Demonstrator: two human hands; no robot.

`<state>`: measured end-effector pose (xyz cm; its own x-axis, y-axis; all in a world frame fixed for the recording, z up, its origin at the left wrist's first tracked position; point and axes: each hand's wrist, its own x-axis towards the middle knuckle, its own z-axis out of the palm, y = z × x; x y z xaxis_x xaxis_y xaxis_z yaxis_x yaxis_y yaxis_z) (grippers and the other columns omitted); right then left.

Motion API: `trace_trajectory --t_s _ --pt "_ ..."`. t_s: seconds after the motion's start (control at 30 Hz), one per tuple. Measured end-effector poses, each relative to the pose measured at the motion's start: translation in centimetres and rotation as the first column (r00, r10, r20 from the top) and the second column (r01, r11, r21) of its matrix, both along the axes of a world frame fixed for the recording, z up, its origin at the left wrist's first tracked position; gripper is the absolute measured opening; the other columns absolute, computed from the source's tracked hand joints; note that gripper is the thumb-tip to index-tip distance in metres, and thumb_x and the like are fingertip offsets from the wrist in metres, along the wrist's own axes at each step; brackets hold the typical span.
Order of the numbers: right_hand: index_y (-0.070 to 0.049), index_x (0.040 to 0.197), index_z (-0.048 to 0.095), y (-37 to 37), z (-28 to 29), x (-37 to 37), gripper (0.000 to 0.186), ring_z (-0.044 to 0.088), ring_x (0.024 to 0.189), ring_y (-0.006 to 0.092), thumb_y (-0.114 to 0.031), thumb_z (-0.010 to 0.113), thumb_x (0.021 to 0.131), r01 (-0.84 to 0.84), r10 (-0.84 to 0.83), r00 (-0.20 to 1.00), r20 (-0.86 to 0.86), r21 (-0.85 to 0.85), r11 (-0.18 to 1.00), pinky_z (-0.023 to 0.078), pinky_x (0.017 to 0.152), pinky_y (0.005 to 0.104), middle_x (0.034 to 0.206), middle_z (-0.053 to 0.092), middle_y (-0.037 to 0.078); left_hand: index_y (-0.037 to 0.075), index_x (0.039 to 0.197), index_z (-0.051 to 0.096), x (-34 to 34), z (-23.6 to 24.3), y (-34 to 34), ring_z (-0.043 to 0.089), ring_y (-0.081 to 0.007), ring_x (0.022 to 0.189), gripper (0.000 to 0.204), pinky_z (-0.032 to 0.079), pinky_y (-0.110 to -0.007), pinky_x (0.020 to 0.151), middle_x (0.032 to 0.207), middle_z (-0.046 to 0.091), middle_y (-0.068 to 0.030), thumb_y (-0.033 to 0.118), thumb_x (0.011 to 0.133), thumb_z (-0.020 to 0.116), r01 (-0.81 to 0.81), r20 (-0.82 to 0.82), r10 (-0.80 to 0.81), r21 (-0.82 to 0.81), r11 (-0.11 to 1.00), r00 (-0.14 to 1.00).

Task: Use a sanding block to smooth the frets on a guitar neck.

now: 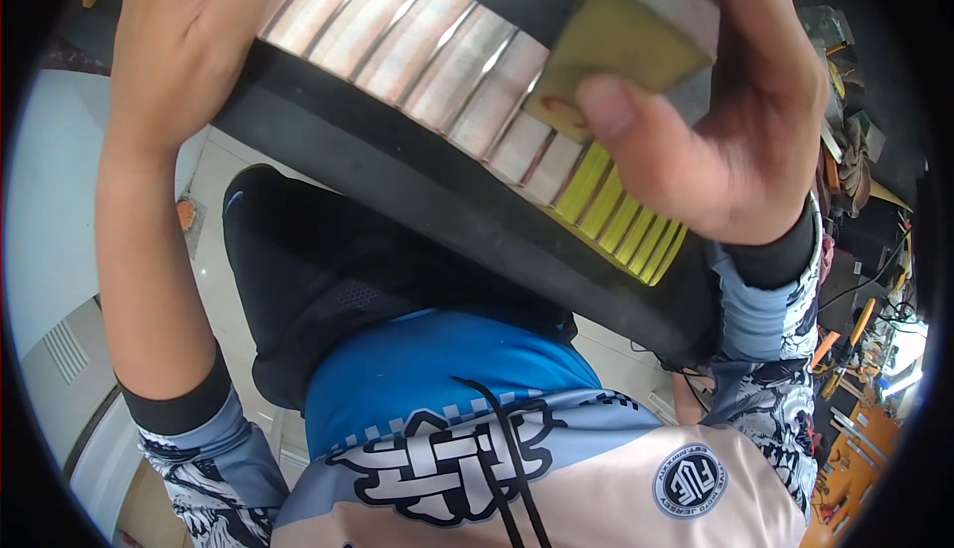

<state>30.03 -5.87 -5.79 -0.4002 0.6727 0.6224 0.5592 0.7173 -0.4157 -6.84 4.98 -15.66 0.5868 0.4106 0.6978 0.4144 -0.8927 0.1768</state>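
A row of narrow blocks (433,56) runs along the near edge of the dark table, most with pale silvery-pink faces. At its right end the strips turn to bright yellow-green blocks (626,225). My right hand (730,146) is closed around a rectangular block (631,36), olive-yellow on one broad face and grey on the side, with the thumb pressed on the yellow face. This block is held over the right part of the row and hides some of it. My left hand (189,36) is at the row's left end, its fingertips cut off by the upper edge of the picture.
The dark table (417,175) crosses in front of my body, its edge close to my lap. Beyond it to the right, a cluttered bench (860,439) carries tools and cables. A white cabinet-like surface (65,200) stands on the left, above a tiled floor (224,175).
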Motion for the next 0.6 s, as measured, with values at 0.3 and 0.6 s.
trace_trajectory --t_s 0.3,0.6 --pt "-0.003 0.121 0.07 2.6 -1.3 3.0 0.062 0.061 0.113 0.0325 -0.044 0.082 0.076 -0.034 0.034 0.999 -0.017 0.041 0.999 0.049 0.097 0.0469 0.122 0.057 0.02 -0.001 0.091 0.065 9.2 5.7 -3.6 0.057 -0.0305 0.087 0.037 0.043 -0.04 0.081 0.09 0.06 -0.0148 0.03 0.104 0.048 -0.314 -0.04 0.315 0.033 0.949 0.948" --pt "-0.004 0.121 0.07 1.2 -1.7 1.9 0.061 0.061 0.112 0.0322 -0.042 0.082 0.075 -0.06 0.062 0.997 -0.034 0.075 0.995 0.049 0.096 0.0461 0.121 0.058 0.019 -0.001 0.092 0.065 9.3 6.3 -3.3 0.058 -0.031 0.086 0.038 0.043 -0.041 0.081 0.09 0.06 -0.0147 0.03 0.104 0.048 -0.259 -0.066 0.259 0.01 0.966 0.964"
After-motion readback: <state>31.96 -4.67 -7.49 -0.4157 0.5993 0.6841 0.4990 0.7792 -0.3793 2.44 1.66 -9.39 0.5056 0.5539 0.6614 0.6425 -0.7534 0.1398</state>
